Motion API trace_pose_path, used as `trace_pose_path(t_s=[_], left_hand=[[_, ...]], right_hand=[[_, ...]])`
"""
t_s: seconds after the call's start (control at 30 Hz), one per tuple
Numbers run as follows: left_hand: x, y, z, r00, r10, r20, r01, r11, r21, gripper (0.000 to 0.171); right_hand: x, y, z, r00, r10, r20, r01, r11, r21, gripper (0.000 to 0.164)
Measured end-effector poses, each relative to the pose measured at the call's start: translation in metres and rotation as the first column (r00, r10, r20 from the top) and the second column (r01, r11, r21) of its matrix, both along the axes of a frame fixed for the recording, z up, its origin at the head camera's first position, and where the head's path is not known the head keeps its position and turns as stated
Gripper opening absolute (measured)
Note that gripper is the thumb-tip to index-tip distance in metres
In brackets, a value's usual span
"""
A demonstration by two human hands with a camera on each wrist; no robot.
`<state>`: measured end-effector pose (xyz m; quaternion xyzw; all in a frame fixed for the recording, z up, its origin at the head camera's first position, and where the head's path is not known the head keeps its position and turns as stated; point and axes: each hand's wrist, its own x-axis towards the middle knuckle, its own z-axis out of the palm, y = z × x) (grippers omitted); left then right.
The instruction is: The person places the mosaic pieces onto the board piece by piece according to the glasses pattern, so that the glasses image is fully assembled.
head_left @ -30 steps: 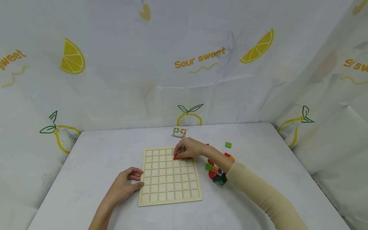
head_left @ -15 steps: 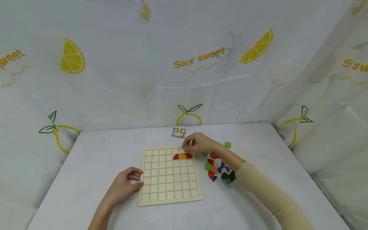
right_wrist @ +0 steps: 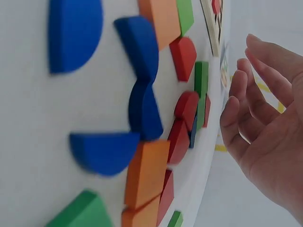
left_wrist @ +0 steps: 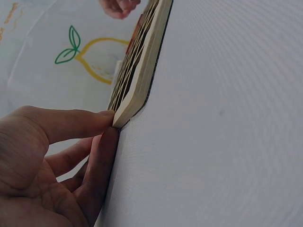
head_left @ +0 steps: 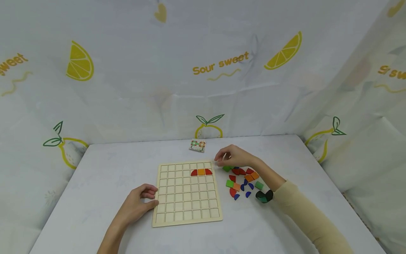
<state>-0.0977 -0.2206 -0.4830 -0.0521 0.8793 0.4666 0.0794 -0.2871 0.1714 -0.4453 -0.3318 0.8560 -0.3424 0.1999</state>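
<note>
A pale wooden grid board [head_left: 188, 224] lies flat in the head view. Two red curved blocks with an orange square [head_left: 201, 172] between them form a row in its upper right cells. My left hand [head_left: 137, 203] rests at the board's left edge, thumb and fingertips touching it; the left wrist view shows the thumb [left_wrist: 80, 124] at the rim. Above the table, off the board's upper right corner, hovers my right hand [head_left: 234, 156], fingers loosely bent with nothing between them. Below it in the right wrist view are red blocks [right_wrist: 186, 105] and a green block [right_wrist: 201, 78].
Right of the board, loose blocks lie scattered: blue half-rounds [head_left: 248, 194], orange squares [head_left: 252, 176], green squares [head_left: 229, 183] and dark pieces [head_left: 264, 196] near the sleeve. Behind the board lies a small pattern card [head_left: 198, 145]. A printed white cloth [head_left: 142, 106] hangs at the back.
My right hand has moved right from the row of blocks on the board, leaving the red and orange pieces lying there. More of the loose blocks now show. The left hand stays put.
</note>
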Motion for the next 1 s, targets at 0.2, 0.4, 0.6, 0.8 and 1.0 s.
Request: trace_pose_path(t_s=[0.2,0.4,0.6,0.8,1.0], left_hand=[[0.000,0.000,0.002,1.000,0.002,0.002,-0.002,1.000,0.003,0.042],[-0.001,0.001,0.002,1.000,0.003,-0.001,-0.003,1.000,0.007,0.042],[-0.001,0.001,0.001,1.000,0.003,0.000,-0.003,1.000,0.001,0.041],[-0.001,0.000,0.001,1.000,0.002,-0.003,-0.002,1.000,0.008,0.041],[-0.001,0.000,0.000,1.000,0.006,0.003,-0.006,1.000,0.008,0.042]], right_hand=[[0.002,0.022,-0.002,0.998,-0.051,0.034,0.050,0.998,0.029,0.017],[0.010,0.042,-0.004,0.998,-0.047,0.039,0.046,0.998,0.031,0.019],[0.020,0.063,-0.005,0.997,-0.052,0.053,0.049,0.997,0.059,0.020],[0.028,0.082,-0.004,0.995,-0.063,0.073,0.057,0.995,0.083,0.020],[0.033,0.096,-0.005,0.994,-0.065,0.086,0.055,0.992,0.113,0.022]])
